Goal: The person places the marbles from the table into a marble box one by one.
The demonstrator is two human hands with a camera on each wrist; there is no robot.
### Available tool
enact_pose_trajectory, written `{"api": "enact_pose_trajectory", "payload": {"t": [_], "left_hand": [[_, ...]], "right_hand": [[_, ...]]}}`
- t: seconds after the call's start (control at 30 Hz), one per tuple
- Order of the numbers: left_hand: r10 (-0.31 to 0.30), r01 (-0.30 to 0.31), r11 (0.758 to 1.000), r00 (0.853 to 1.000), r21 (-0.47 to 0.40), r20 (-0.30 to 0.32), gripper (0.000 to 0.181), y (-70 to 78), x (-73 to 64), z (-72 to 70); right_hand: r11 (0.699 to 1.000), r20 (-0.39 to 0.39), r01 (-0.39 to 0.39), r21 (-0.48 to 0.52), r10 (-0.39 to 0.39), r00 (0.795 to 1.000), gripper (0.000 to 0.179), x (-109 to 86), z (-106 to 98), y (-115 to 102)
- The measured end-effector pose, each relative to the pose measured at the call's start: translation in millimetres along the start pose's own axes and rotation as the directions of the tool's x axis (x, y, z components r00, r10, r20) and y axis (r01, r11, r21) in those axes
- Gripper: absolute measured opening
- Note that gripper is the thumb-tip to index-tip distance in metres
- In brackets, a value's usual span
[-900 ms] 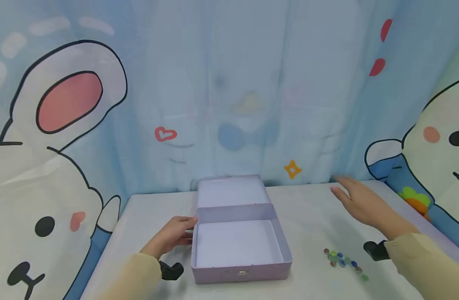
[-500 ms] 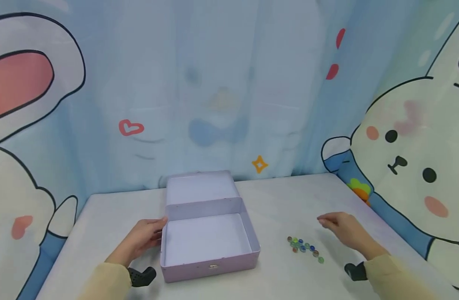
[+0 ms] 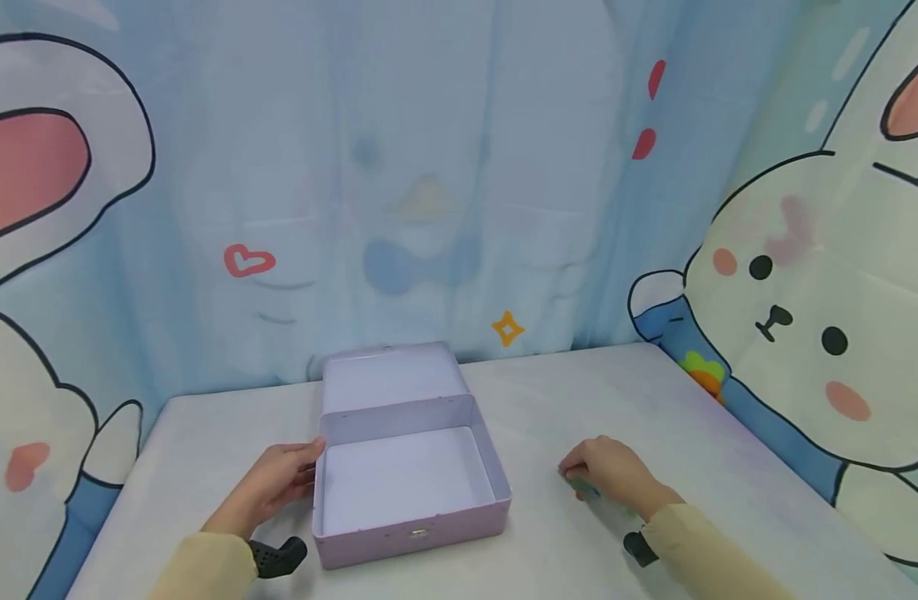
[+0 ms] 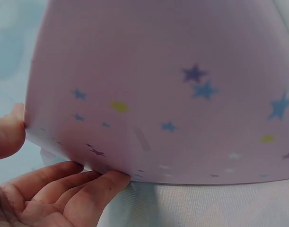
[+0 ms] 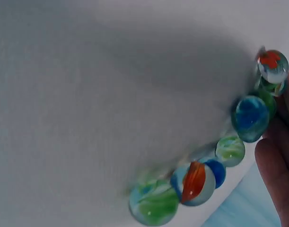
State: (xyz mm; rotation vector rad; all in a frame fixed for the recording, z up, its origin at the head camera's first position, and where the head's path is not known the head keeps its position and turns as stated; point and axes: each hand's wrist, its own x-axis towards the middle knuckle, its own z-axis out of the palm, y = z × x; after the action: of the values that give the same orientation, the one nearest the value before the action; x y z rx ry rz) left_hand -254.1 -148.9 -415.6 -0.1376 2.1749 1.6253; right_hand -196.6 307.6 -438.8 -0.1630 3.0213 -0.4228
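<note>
A pale purple tin box (image 3: 414,543) stands on the table with its lid (image 3: 391,379) raised at the back. My left hand (image 3: 271,483) rests against the box's left side. In the left wrist view, fingertips (image 4: 118,177) touch the star-printed wall near its edge. My right hand (image 3: 612,468) is low over several glass marbles (image 3: 579,485), which it partly hides in the head view. In the right wrist view, the marbles (image 5: 250,116) lie in a curved line, with the fingers close beside the far end and no clear pinch.
The white-covered table (image 3: 549,392) reaches back to a light blue printed curtain (image 3: 399,167). To the right, a cartoon rabbit (image 3: 796,367) is printed on the cloth. Both wrists wear a black device (image 3: 279,557).
My right hand has come down and leftward from the table's right side to the marbles. My left hand stays by the box. The head view has swung right.
</note>
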Motion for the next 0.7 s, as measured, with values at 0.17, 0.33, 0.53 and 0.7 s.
{"api": "enact_pose_trajectory", "payload": {"t": [0.17,0.33,0.53,0.7], "left_hand": [[-0.004,0.004,1.000,1.000,-0.026,-0.014,0.066,-0.9,-0.8,-0.8],[-0.009,0.009,1.000,1.000,-0.029,-0.023,0.065,-2.2,0.0,0.1],[-0.006,0.004,0.998,0.999,-0.055,-0.036,0.063,-1.7,2.9,2.8],[-0.007,0.003,0.997,0.999,-0.079,-0.054,0.061,-2.9,5.4,1.8]], "right_hand": [[0.999,-0.028,0.023,-0.026,-0.024,0.999,0.011,6.2,5,-1],[0.931,-0.044,-0.054,0.361,0.074,0.996,0.019,7.4,3,13],[0.401,0.029,-0.096,0.911,0.170,0.985,0.062,12.8,-13,34],[0.300,0.040,-0.065,0.952,0.089,0.995,0.071,32.4,-32,5]]}}
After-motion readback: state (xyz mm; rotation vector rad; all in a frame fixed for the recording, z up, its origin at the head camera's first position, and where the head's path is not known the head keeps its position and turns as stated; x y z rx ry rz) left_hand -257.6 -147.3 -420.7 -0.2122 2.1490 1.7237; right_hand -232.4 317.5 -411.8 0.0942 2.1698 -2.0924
